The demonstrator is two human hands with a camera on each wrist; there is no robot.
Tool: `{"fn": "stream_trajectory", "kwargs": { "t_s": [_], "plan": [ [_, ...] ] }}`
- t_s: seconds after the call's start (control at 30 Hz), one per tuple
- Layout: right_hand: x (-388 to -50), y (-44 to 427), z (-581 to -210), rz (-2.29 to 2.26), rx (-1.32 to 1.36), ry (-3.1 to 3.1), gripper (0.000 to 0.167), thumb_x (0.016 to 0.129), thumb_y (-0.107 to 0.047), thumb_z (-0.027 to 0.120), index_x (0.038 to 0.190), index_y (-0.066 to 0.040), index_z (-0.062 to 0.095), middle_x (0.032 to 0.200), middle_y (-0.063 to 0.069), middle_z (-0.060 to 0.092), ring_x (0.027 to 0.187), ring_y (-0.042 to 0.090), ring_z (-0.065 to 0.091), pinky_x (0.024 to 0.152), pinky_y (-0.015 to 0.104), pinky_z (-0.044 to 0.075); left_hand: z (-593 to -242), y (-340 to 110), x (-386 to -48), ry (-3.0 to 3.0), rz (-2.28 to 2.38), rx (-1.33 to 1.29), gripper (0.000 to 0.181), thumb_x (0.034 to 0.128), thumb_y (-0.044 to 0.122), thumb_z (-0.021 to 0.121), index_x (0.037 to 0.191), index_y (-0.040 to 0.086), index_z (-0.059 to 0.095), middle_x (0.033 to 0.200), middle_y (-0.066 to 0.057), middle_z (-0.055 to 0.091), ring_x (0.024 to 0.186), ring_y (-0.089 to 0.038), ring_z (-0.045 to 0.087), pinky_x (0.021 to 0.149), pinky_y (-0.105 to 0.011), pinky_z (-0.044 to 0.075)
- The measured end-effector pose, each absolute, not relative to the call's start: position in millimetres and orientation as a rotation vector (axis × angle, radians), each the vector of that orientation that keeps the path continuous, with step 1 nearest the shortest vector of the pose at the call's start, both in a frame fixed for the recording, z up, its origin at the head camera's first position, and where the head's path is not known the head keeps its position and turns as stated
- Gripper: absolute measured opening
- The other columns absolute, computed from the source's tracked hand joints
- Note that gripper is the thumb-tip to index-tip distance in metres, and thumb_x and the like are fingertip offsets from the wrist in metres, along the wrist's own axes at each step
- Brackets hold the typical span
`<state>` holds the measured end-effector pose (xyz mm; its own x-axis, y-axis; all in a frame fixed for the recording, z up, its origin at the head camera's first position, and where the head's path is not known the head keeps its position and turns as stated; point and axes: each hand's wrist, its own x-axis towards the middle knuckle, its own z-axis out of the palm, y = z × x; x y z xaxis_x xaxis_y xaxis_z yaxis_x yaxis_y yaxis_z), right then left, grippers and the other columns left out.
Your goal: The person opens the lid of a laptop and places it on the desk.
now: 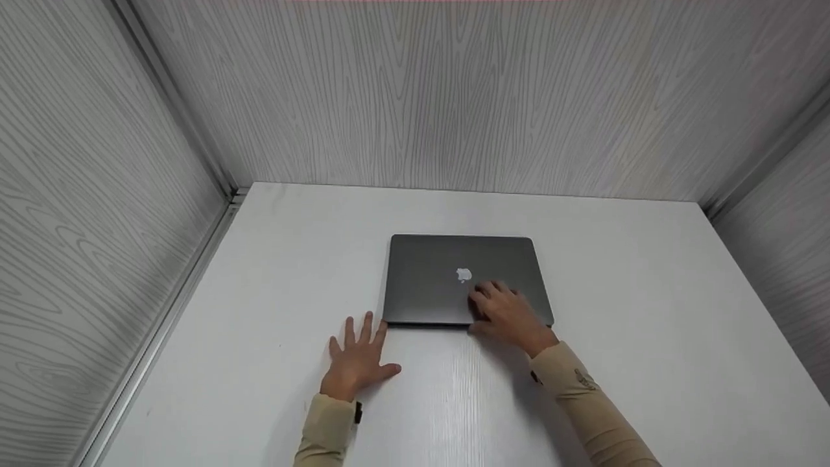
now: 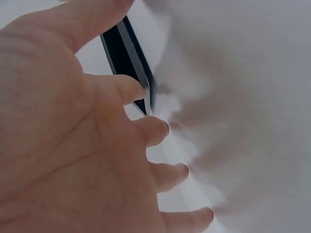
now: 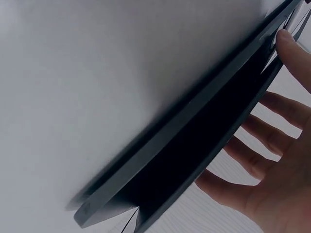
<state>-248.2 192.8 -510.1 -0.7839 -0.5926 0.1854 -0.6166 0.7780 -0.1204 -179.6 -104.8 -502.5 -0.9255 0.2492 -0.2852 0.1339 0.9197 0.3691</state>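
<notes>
A dark grey laptop [image 1: 425,279] with a pale apple logo lies on the white table, its front edge toward me. In the right wrist view, a narrow dark gap shows between its lid [image 3: 214,155] and base [image 3: 141,167]. My right hand [image 1: 509,318] holds the lid near the middle of the front edge. Its fingers [image 3: 272,138] rest on the lid's outer face, and the thumb is at the front edge. My left hand [image 1: 356,363] lies spread on the table, its index fingertip at the laptop's front left corner.
The white table [image 1: 311,259] meets a wood-grain panel [image 1: 415,97] at the back. Similar panels stand at the left [image 1: 84,227] and right [image 1: 778,246]. A metal rail [image 1: 162,337] runs along the table's left side. Both arms wear tan sleeves [image 1: 583,395].
</notes>
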Motion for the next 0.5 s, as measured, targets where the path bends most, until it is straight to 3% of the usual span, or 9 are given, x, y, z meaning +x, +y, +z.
{"fn": "stream_trajectory", "kwargs": {
  "t_s": [0.3,0.5],
  "plan": [
    [-251,192,-509,0.249,0.985,-2.780,0.059,0.081,-0.036,0.086,0.124,-0.002,0.066,0.123,0.018,0.062,0.113,0.042,0.059,0.075,0.056,0.058,-500,-83,-167,2.801,0.411,0.450,0.090,0.0881,0.041,0.078,0.152,-0.008,0.037,0.160,-0.028,0.028,0.150,-0.045,0.017,0.112,-0.071,0.018],
    [-254,192,-512,0.256,0.965,-2.735,0.054,0.080,-0.033,0.087,0.119,-0.001,0.068,0.121,0.017,0.063,0.110,0.042,0.061,0.075,0.054,0.058,-503,-72,-167,2.766,0.465,0.534,0.093,0.0846,0.040,0.082,0.153,-0.004,0.038,0.161,-0.027,0.026,0.150,-0.044,0.020,0.114,-0.069,0.018]
  ]
}}
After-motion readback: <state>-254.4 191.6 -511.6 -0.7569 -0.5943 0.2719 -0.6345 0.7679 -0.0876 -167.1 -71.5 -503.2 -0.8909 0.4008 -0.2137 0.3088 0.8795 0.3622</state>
